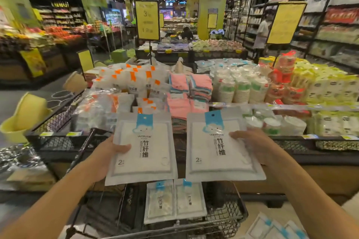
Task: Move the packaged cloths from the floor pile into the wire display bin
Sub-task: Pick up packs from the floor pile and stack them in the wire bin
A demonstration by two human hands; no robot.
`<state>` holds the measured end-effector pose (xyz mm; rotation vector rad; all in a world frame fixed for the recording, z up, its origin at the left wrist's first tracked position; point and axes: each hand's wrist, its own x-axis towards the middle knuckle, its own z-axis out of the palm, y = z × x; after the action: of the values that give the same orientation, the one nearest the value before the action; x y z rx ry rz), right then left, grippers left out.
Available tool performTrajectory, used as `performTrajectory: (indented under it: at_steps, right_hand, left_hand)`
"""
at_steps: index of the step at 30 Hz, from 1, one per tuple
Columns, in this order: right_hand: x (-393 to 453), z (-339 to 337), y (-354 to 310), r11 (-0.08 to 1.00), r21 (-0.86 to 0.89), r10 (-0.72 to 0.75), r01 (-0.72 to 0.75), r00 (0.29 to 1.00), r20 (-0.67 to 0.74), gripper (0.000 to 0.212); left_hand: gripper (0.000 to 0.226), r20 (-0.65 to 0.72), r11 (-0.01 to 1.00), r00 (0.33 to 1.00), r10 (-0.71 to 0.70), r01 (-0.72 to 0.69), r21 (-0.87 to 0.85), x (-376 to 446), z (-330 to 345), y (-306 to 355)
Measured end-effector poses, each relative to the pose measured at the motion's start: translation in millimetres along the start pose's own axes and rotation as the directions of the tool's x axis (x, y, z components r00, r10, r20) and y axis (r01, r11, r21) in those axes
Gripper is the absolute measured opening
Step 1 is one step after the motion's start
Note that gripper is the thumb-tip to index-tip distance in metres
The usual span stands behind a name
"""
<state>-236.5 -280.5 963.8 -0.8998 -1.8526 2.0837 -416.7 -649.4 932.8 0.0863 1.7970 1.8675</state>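
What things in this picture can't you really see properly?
- Head view: the floor pile is cut off by the bottom edge, so its count is unknown.
- The two packs in the wire bin are partly hidden behind the held packs.
- Fingers of the left hand and right hand are hidden behind the packs.
- The yellow price signs are too blurred to read.

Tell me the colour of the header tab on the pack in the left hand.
Blue, on a white pack; head view.

Supermarket aisle, stocked shelves point(330, 31), yellow price signs point(147, 20), display tables piled with packaged goods point(240, 87)
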Motion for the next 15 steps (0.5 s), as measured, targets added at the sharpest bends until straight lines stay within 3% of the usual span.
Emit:
performTrajectory:
  at_steps: [7, 15]
  right_hand:
    - [54, 57, 36, 0.998, -0.058, 0.04, -0.038, 0.999, 0.023, 0.024]
    - [118, 63, 86, 0.986, -0.075, 0.145, -0.147, 0.989, -0.027, 0.023]
  left_hand:
    - [0.042, 0.031, 0.995, 0.995, -0.098, 0.099, -0.014, 69, -55, -26]
    - [0.038, 0.027, 0.973, 0.972, -0.233, 0.233, 0.006, 137, -71, -83]
